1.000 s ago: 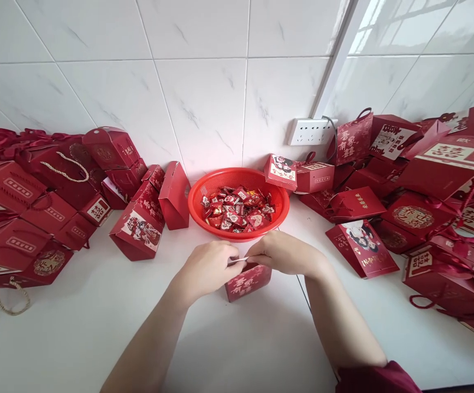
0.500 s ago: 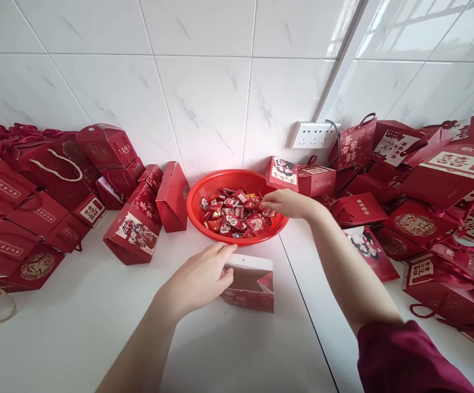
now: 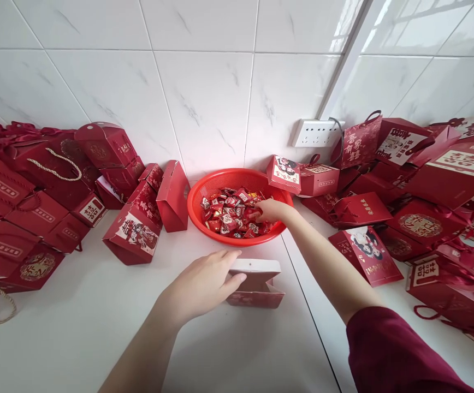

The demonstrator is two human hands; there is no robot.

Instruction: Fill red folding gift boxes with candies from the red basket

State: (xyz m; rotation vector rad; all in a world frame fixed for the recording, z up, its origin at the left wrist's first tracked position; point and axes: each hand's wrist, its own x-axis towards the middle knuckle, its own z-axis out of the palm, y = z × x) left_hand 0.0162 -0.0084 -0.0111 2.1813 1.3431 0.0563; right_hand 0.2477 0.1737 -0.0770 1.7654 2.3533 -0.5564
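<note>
My left hand [image 3: 202, 284] grips the left end of a small red paper gift box [image 3: 257, 299], thumb at its mouth and fingers behind. The box stands on the white table, its top open and its pale flap raised at the back. Just beyond it is a round red plastic basket [image 3: 194, 188] full of wrapped candies [image 3: 229, 219] in red and white. My right hand [image 3: 273, 210] reaches over the basket's right side. Its fingers are bent down among the candies and closed around some of them; the fingertips are partly hidden.
Closed red gift boxes [image 3: 132, 234] stand left of the basket, beside a larger stack [image 3: 44, 213] with rope handles. More red boxes [image 3: 417, 224] pile up on the right. A white power strip [image 3: 317, 134] sits against the tiled wall [image 3: 204, 109]. A seam runs along the table [image 3: 204, 355].
My right hand has moved slightly left and lower, deeper into the candies. The gift box in my left hand has shifted a little right and tilted.
</note>
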